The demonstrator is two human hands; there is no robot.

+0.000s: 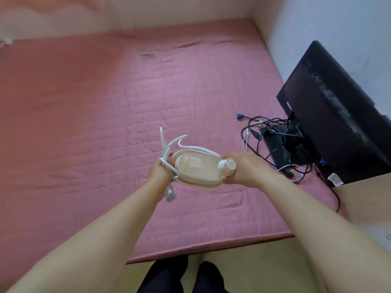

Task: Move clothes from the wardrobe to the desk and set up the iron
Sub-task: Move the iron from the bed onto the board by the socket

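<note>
Above the pink quilted bed (105,115), both hands hold a small white iron (197,170) in the air, turned on its side with its pale body facing up and its round dial end toward the right. The left hand (157,173) curls round the iron's pointed end and grips loops of the white cord (169,144) bunched there; several loops stick up past the fingers, and the plug (170,193) dangles blurred below the wrist. The right hand (243,169) wraps round the dial end, fingers curled under the iron's base.

No container shows anywhere in view, and no clothes either.

The bed fills most of the view, its cover stitched in a grid and lightly creased, with a darker smudge near its far side. Toward the bed's right side a black monitor (330,115) leans tilted against the white wall (338,24), its stand on the cover. Just beside the stand lies a tangle of black and white cables (273,142), one ending in a blue connector (239,116). At the right edge a pale wooden surface (368,197) meets the bed. Below the near edge of the bed runs a yellowish floor (243,269), where the person's dark trouser legs (165,275) stand.
</note>
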